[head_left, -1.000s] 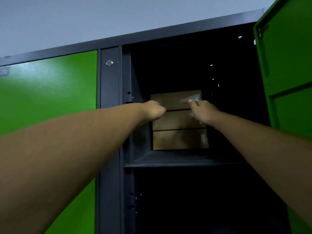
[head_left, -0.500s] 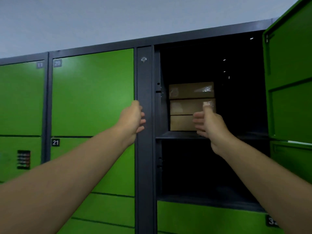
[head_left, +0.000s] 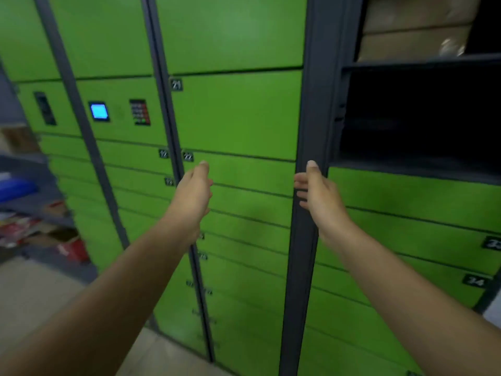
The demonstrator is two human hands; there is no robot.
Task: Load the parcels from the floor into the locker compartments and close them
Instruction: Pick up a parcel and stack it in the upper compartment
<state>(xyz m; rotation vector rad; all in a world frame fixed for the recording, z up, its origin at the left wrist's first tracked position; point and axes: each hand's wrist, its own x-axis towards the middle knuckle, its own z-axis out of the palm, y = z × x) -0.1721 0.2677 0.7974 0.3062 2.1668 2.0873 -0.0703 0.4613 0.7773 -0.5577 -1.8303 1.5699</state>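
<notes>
Two brown cardboard parcels (head_left: pixel 414 31) are stacked on the shelf of an open locker compartment (head_left: pixel 406 115) at the top right; its lower part is dark. My left hand (head_left: pixel 193 194) hangs empty in front of green door 22, fingers loosely apart. Level with it, my right hand (head_left: pixel 318 196) is empty in front of the dark grey post (head_left: pixel 311 131), fingers apart. Neither hand touches a parcel. The compartment's door is out of view.
Closed green locker doors (head_left: pixel 235 115) fill the wall. A blue screen (head_left: pixel 99 111) and a keypad (head_left: pixel 140 112) sit on the left column. Shelves with boxes and red items (head_left: pixel 32 229) stand at the far left. Pale floor (head_left: pixel 35 299) shows at lower left.
Both hands have pulled back out of the compartment and dropped lower, letting go of the stacked parcels. The view has swung down and left, so the parcels now sit at the top right.
</notes>
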